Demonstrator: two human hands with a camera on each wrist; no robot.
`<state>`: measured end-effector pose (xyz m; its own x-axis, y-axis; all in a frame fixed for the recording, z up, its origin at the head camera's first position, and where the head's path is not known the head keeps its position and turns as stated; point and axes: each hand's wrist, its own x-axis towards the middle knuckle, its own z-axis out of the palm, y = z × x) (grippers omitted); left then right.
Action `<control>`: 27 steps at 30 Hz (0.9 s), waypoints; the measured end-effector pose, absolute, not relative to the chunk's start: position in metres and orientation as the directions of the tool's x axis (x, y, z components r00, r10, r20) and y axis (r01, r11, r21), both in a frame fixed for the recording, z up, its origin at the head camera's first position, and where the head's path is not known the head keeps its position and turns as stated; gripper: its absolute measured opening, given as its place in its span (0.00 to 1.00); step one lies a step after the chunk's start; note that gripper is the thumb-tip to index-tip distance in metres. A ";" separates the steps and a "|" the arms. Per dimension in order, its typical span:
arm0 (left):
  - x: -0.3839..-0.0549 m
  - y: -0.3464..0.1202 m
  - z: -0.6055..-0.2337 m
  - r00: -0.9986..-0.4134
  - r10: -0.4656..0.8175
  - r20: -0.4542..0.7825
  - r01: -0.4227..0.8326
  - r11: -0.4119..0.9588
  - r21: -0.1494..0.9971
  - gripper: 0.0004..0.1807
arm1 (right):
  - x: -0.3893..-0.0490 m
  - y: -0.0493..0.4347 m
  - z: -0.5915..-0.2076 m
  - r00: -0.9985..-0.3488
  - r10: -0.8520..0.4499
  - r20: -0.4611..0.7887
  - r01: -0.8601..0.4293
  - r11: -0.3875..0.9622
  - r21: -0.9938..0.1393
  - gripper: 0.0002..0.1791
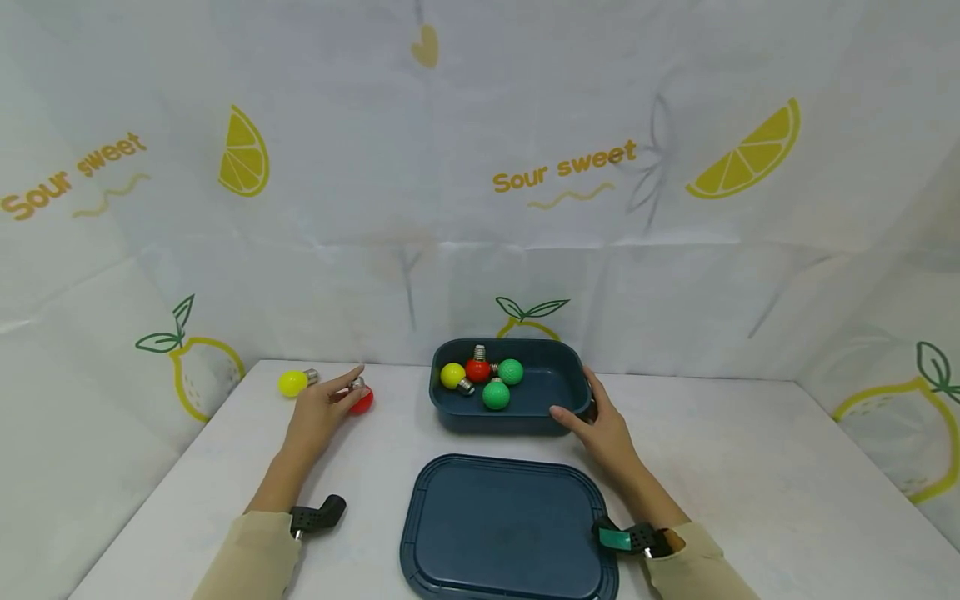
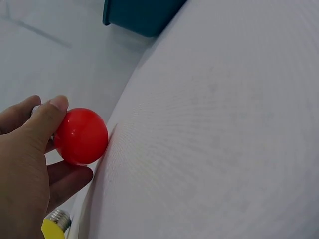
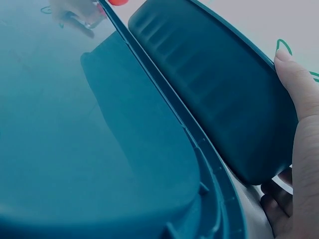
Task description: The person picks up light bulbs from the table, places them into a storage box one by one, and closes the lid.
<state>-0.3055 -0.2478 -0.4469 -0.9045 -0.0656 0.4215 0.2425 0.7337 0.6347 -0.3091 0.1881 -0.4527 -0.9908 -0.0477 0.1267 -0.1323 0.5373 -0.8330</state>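
My left hand (image 1: pixel 318 408) pinches a red light bulb (image 1: pixel 362 402) by its metal screw base at the table's left. In the left wrist view the round red globe (image 2: pixel 81 137) shows beside the thumb, low over or touching the white surface; which one I cannot tell. My right hand (image 1: pixel 607 433) grips the right end of a dark blue box (image 1: pixel 495 423), its thumb at the near rim and the other fingers round the end. Inside the box lie a yellow bulb (image 1: pixel 452 375), a red bulb (image 1: pixel 477 371) and two green bulbs (image 1: pixel 496 395), grouped toward the left.
Behind the left hand lies another yellow bulb (image 1: pixel 292 384), its metal base pointing right. A dark blue lid (image 1: pixel 510 529) rests flat on the table in front of the box, close to the right forearm. White lemon-printed sheeting (image 1: pixel 360 292) stands behind and at both sides.
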 end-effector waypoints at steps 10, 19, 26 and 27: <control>-0.308 -0.245 -0.448 -0.929 -0.058 0.365 0.228 0.688 0.689 0.24 | -0.308 0.188 -0.452 -0.990 -0.052 0.128 -0.135 0.544 -0.828 0.54; -0.310 -0.223 -0.433 -0.931 -0.011 0.364 0.268 0.655 0.706 0.23 | -0.310 0.189 -0.451 -0.991 -0.046 0.124 -0.129 0.547 -0.827 0.55; -0.307 -0.202 -0.416 -0.919 0.045 0.393 0.328 0.640 0.695 0.23 | -0.310 0.189 -0.454 -0.992 -0.048 0.115 -0.123 0.543 -0.831 0.55; -0.306 -0.198 -0.413 -0.916 0.055 0.398 0.339 0.638 0.692 0.23 | -0.310 0.189 -0.454 -0.992 -0.049 0.117 -0.125 0.542 -0.831 0.55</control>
